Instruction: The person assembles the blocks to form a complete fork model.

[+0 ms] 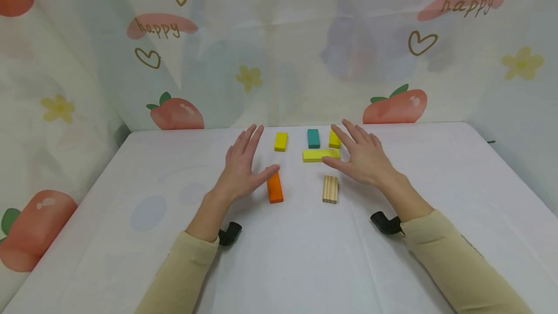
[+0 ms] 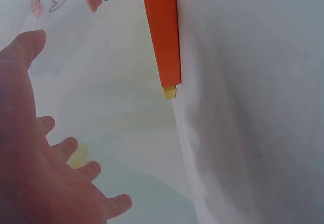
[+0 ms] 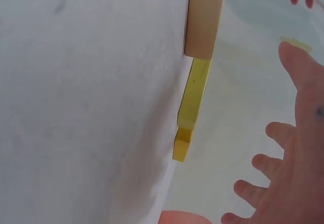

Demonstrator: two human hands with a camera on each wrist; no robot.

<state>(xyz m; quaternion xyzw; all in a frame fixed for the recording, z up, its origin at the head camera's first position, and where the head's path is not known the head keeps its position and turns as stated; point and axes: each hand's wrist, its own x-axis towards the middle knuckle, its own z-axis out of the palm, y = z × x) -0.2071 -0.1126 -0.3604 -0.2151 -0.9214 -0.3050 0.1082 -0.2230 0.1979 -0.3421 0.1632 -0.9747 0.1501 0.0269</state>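
My left hand (image 1: 240, 173) hovers with spread fingers over the table, its thumb overlapping the far end of an orange block (image 1: 275, 188) in the head view. My right hand (image 1: 365, 158) is likewise spread and holds nothing; its thumb partly covers a long yellow-green block (image 1: 315, 155). Behind its fingertips a yellow block (image 1: 334, 140) is partly hidden. A plain wooden block (image 1: 330, 189) lies nearer me, left of the right wrist. Farther back are a teal block (image 1: 313, 138) and another yellow block (image 1: 281, 142). In the left wrist view, the orange block (image 2: 164, 36) is apart from the hand.
A white cloth covers the table (image 1: 305, 260). A printed curtain (image 1: 296, 62) with fruit and hearts stands along its back edge and left side. Black wrist devices (image 1: 386, 223) sit under both forearms.
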